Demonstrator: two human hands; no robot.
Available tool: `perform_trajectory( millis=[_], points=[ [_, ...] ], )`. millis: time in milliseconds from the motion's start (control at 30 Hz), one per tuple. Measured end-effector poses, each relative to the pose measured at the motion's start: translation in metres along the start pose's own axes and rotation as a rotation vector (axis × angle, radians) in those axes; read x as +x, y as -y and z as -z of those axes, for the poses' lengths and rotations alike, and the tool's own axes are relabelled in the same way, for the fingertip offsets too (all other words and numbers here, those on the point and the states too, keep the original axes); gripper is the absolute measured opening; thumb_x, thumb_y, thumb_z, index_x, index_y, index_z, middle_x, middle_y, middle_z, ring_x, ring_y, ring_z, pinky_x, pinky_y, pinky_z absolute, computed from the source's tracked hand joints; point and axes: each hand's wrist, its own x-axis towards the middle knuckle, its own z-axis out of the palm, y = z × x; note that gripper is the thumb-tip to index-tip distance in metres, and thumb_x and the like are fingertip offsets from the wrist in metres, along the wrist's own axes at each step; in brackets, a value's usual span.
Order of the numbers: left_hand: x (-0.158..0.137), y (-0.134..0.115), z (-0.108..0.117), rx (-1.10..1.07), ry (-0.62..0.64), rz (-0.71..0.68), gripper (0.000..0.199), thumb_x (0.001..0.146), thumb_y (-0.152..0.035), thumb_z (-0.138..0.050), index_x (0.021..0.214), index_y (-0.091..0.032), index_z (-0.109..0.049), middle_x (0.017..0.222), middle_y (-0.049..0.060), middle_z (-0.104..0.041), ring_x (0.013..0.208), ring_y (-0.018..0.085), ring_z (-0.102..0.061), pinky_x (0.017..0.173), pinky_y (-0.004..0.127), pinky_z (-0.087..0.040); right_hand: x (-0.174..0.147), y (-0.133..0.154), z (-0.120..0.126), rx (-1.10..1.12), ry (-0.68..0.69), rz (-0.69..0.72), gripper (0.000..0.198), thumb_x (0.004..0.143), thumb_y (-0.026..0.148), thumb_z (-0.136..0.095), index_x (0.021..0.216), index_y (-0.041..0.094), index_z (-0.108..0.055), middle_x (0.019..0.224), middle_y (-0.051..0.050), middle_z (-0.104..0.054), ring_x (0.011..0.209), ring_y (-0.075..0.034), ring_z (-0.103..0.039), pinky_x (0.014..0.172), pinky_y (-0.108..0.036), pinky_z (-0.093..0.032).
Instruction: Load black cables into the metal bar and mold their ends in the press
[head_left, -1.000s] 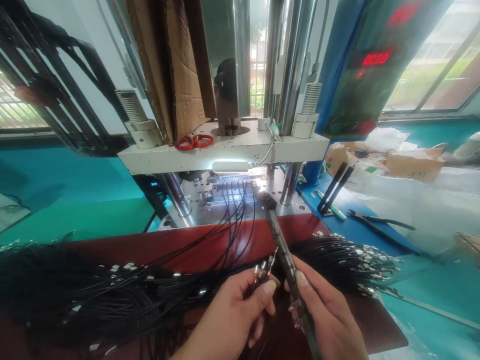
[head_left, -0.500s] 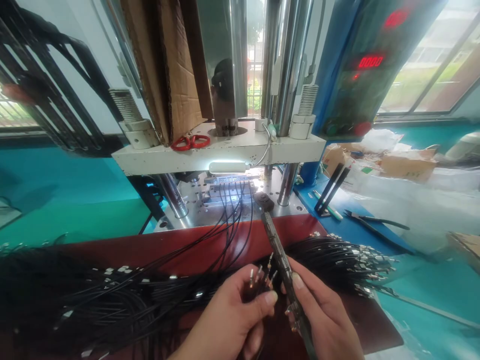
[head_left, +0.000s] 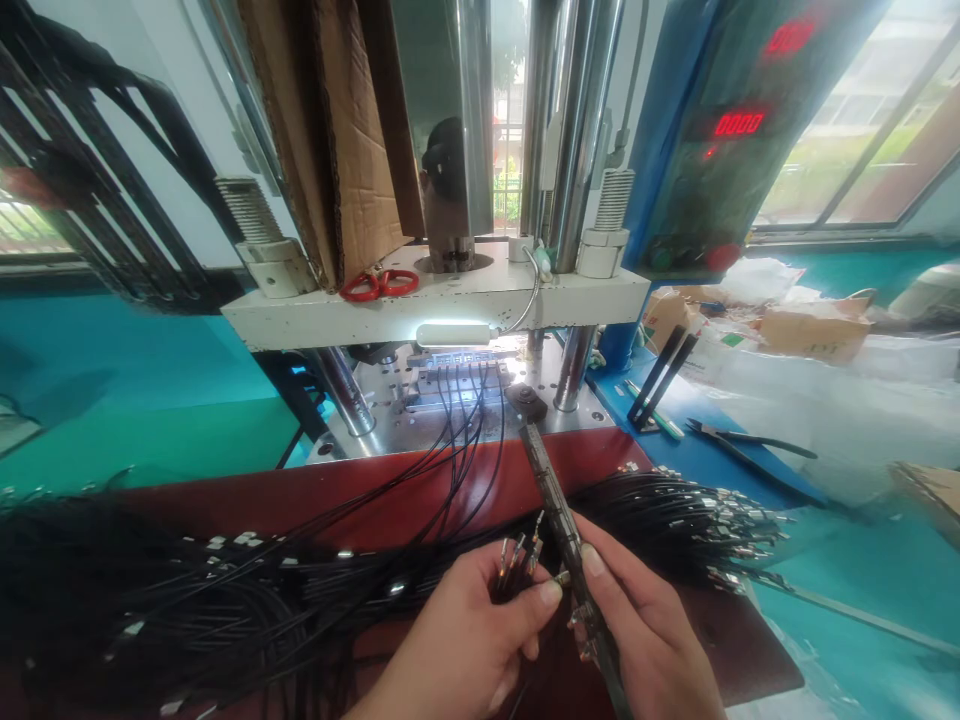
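Observation:
My left hand is closed around several black cables with metal terminals sticking up between its fingers. Between its thumb and fingertips is one more terminal, held against the side of a long dark slotted bar. My right hand grips that bar, thumb on top; small metal ends show along its lower part. The bar's far end reaches a round dark knob on the press plate. Several black cables run from the lit mould toward the pile at the left.
Heaps of black cables lie at left and right on the red-brown board. Above stands the press's white crosspiece with red-handled scissors. Pliers rest on the blue surface, near a control panel.
My left thumb and fingertips have moved slightly right, bringing a terminal up to the bar's side. The right hand and bar have barely moved.

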Motion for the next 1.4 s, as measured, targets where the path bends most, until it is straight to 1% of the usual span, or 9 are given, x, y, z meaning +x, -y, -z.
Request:
perform_trajectory(
  millis=[133, 300, 600, 733, 867, 1033, 1100, 1233, 1400],
  points=[
    [-0.003, -0.005, -0.001, 0.180, -0.026, -0.029, 0.031, 0.069, -0.041, -0.075, 0.067, -0.016, -0.057, 0.056, -0.004, -0.054, 0.048, 0.007, -0.045, 0.048, 0.019, -0.035, 0.001, -0.004, 0.002, -0.031, 0.029, 0.029, 0.039, 0.088, 0.048, -0.056, 0.121, 0.030, -0.067, 0.119, -0.002, -0.070, 0.108, -0.026, -0.064, 0.096, -0.033, -0.051],
    [-0.006, -0.002, 0.001, 0.213, 0.015, -0.028, 0.026, 0.080, -0.041, -0.065, 0.082, -0.015, -0.062, 0.082, 0.004, -0.064, 0.076, 0.016, -0.058, 0.070, 0.026, -0.043, 0.002, -0.007, 0.002, -0.045, 0.055, 0.037, 0.040, 0.091, 0.047, -0.052, 0.124, 0.029, -0.064, 0.124, -0.003, -0.067, 0.111, -0.025, -0.063, 0.097, -0.032, -0.050],
    [-0.002, -0.010, -0.006, 0.251, 0.012, -0.043, 0.022, 0.079, -0.033, -0.063, 0.070, -0.015, -0.054, 0.063, -0.002, -0.050, 0.057, 0.009, -0.042, 0.054, 0.021, -0.036, -0.001, -0.008, -0.004, -0.096, 0.044, 0.096, 0.039, 0.092, 0.044, -0.051, 0.128, 0.031, -0.061, 0.133, -0.001, -0.061, 0.125, -0.023, -0.052, 0.110, -0.035, -0.036],
    [-0.012, -0.022, -0.003, 0.339, -0.005, 0.001, 0.026, 0.079, -0.041, -0.062, 0.076, -0.016, -0.058, 0.060, -0.003, -0.050, 0.050, 0.010, -0.043, 0.046, 0.021, -0.036, 0.002, -0.003, -0.003, -0.033, 0.068, 0.053, 0.041, 0.089, 0.046, -0.056, 0.123, 0.027, -0.066, 0.121, -0.005, -0.069, 0.111, -0.026, -0.063, 0.101, -0.038, -0.047],
    [-0.020, -0.028, 0.009, 0.273, -0.097, -0.148, 0.028, 0.083, -0.041, -0.061, 0.082, -0.013, -0.061, 0.065, -0.002, -0.053, 0.058, 0.009, -0.045, 0.055, 0.020, -0.038, 0.000, 0.004, -0.004, 0.099, -0.005, 0.005, 0.039, 0.086, 0.047, -0.060, 0.117, 0.027, -0.070, 0.103, -0.004, -0.075, 0.091, -0.026, -0.070, 0.089, -0.037, -0.055],
    [-0.015, -0.018, 0.015, 0.185, -0.042, -0.027, 0.027, 0.085, -0.039, -0.060, 0.097, -0.016, -0.055, 0.060, -0.006, -0.050, 0.039, 0.004, -0.032, 0.038, 0.019, -0.020, -0.002, 0.005, -0.004, 0.084, 0.038, -0.070, 0.042, 0.085, 0.049, -0.060, 0.120, 0.027, -0.068, 0.097, -0.005, -0.076, 0.056, -0.018, -0.067, 0.064, -0.031, -0.059],
    [-0.012, -0.014, 0.012, 0.188, -0.019, -0.014, 0.023, 0.088, -0.040, -0.055, 0.095, -0.018, -0.050, 0.057, -0.008, -0.049, 0.036, 0.004, -0.027, 0.035, 0.019, -0.016, -0.002, 0.005, -0.004, 0.083, 0.050, -0.045, 0.039, 0.085, 0.048, -0.060, 0.119, 0.028, -0.069, 0.105, -0.005, -0.075, 0.067, -0.020, -0.069, 0.065, -0.029, -0.059],
    [-0.010, -0.015, 0.004, 0.210, -0.044, -0.023, 0.023, 0.090, -0.045, -0.049, 0.088, -0.022, -0.046, 0.054, -0.009, -0.047, 0.034, 0.004, -0.024, 0.033, 0.018, -0.016, 0.000, 0.005, -0.004, 0.122, 0.042, 0.018, 0.034, 0.086, 0.045, -0.061, 0.114, 0.029, -0.071, 0.112, -0.002, -0.073, 0.103, -0.025, -0.066, 0.093, -0.033, -0.051],
    [-0.012, -0.020, 0.004, 0.233, 0.003, -0.026, 0.028, 0.086, -0.044, -0.056, 0.082, -0.017, -0.054, 0.065, -0.005, -0.051, 0.043, 0.004, -0.037, 0.039, 0.019, -0.026, 0.003, 0.003, 0.000, 0.077, 0.118, 0.029, 0.035, 0.090, 0.043, -0.057, 0.120, 0.028, -0.068, 0.122, -0.003, -0.068, 0.114, -0.025, -0.061, 0.096, -0.030, -0.050]
  ],
)
